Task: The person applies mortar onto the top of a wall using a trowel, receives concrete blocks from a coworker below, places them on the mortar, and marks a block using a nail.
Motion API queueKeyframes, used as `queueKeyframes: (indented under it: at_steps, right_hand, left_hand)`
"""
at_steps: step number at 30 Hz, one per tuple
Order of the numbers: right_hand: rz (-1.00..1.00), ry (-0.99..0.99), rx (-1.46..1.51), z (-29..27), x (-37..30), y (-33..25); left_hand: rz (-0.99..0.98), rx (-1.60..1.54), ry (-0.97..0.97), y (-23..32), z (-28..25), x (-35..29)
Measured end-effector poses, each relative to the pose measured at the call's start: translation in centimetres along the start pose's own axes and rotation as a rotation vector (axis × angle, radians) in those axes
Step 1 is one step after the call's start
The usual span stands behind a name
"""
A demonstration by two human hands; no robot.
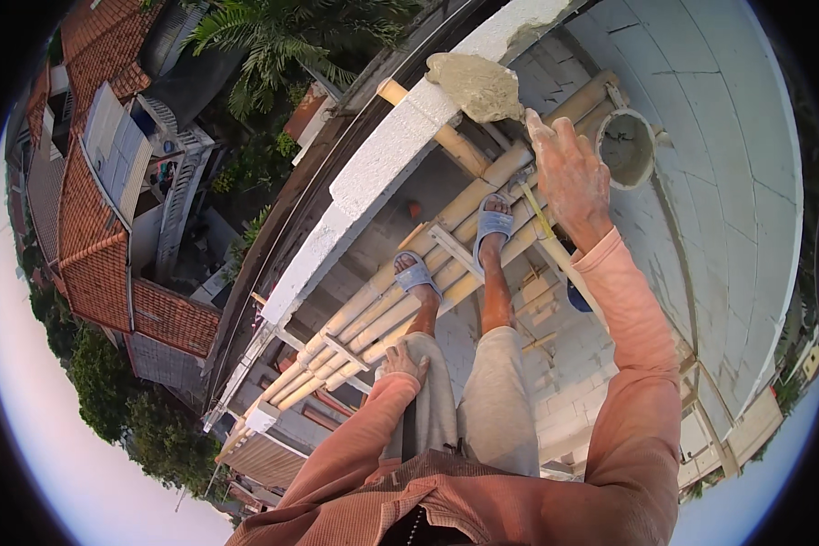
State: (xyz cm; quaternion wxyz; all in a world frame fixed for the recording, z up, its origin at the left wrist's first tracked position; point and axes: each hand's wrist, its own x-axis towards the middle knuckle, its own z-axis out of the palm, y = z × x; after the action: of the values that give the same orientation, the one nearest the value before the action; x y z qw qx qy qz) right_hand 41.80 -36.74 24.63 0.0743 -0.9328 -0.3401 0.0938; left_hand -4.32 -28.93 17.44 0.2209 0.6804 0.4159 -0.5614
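Observation:
My right hand [569, 173] is closed, reaching out over the bamboo with its index finger stretched forward. It seems to grip a trowel, whose handle is mostly hidden by the fingers. A thick lump of grey wet mortar [478, 86] lies just beyond the fingertips, covering any blade, against the top of the white block wall [373, 150]. My left hand [405, 364] rests on my left knee, fingers laid over the grey trouser cloth and holding nothing. Right of my right hand, a round bucket [626, 148] has grey mortar inside.
My feet in blue sandals [496, 227] stand on bamboo poles [373, 314], with gaps showing a lower level. A tool with a yellow handle [537, 209] lies near my right foot. A grey block wall [719, 182] rises at right. Tiled roofs [96, 273] and trees lie far below, left.

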Motion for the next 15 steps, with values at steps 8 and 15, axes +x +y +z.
queueKeyframes:
  at_steps: [8,15]
  right_hand:
    - [0.111,0.035,-0.323,0.1,5.8,4.7]
    - [0.309,0.067,-0.276,1.0,13.9,11.1]
  left_hand:
    - [-0.023,-0.049,0.004,-0.3,0.1,-0.2]
    - [-0.023,-0.044,0.026,0.0,0.6,-0.2]
